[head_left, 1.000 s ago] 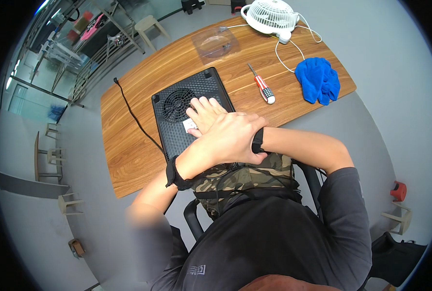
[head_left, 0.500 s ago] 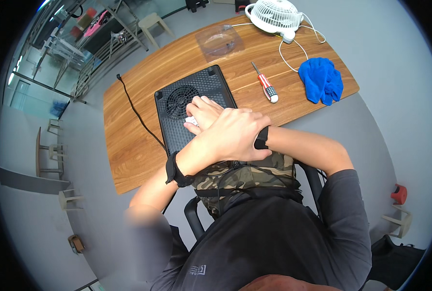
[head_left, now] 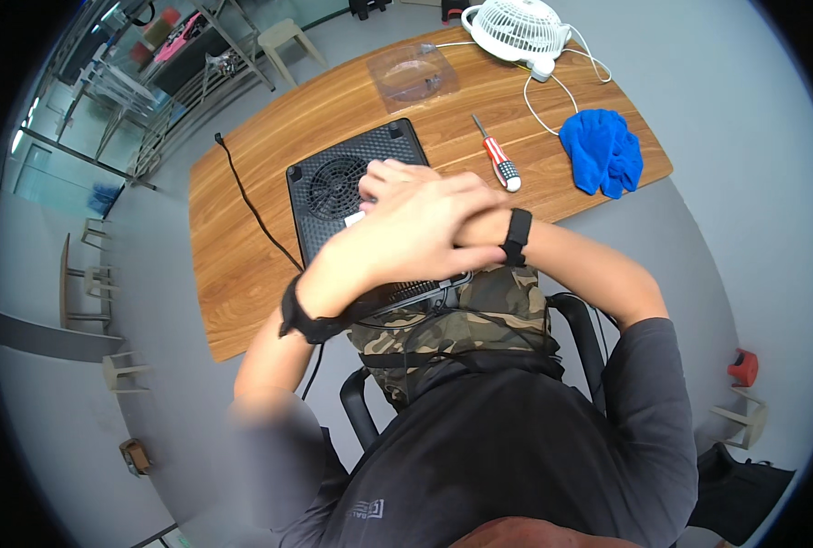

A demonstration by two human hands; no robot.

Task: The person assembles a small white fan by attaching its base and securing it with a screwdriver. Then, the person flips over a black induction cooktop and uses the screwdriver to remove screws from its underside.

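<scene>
My left hand (head_left: 434,224) lies across my right hand and wrist, its fingers wrapped over the far side and its thumb on the near side. Under it, my right hand (head_left: 397,178) reaches left over a black laptop cooling pad (head_left: 390,142) with a round fan grille. The right fingers are slightly bent and partly blurred, with nothing visible in them. Beside them a white label-like patch (head_left: 354,219) shows on the pad. The pad's near edge overhangs the table towards my lap, and my crossed forearms cover much of it.
On the wooden table (head_left: 233,301) lie a black cable (head_left: 251,203), a clear plastic package (head_left: 413,78), a screwdriver (head_left: 498,163) with a red, white and blue handle, and a blue cloth (head_left: 603,153). A white fan (head_left: 516,27) with its cord stands at the far right.
My right hand has drawn back to the right, away from the white patch. My left hand has shifted slightly left and up, still over the right wrist.
</scene>
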